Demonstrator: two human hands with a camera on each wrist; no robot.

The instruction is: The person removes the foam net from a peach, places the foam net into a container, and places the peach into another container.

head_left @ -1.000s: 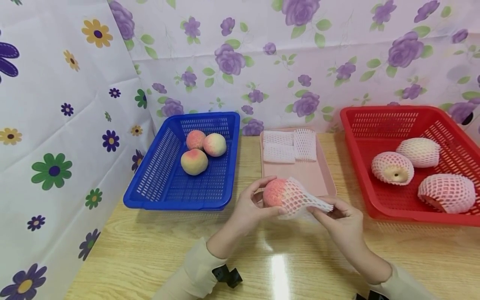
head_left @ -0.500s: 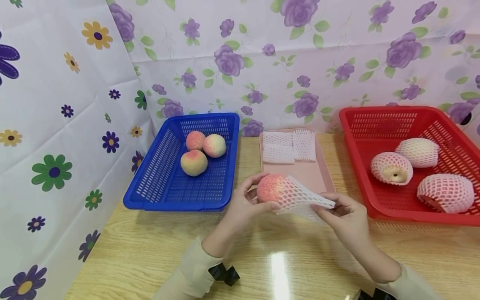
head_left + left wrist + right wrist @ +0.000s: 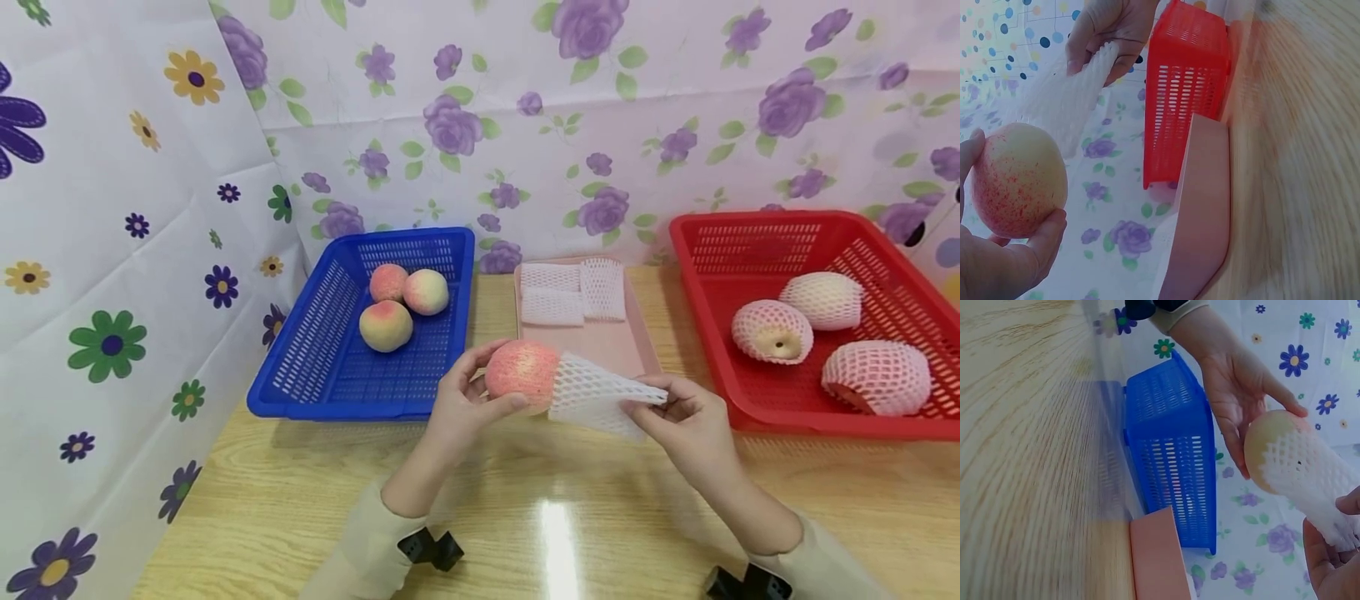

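My left hand grips a pink and yellow peach above the table, its thumb and fingers round the fruit's left side. A white foam net sleeve lies against the peach's right side in the head view, most of the fruit bare. Between thumb and fingers my right hand pinches the sleeve's narrowed end. The right wrist view has the sleeve overlapping part of the peach; how far it covers the fruit I cannot tell. In the left wrist view the peach looks bare.
A blue basket at the left holds three bare peaches. The pink tray at the back middle carries folded foam nets. In the red basket at the right lie three netted fruits. Floral cloth hangs behind.
My left hand has moved left with the peach, and the foam sleeve has slid off much of it. My right hand keeps its pinch on the sleeve's end. The head view has shifted slightly.
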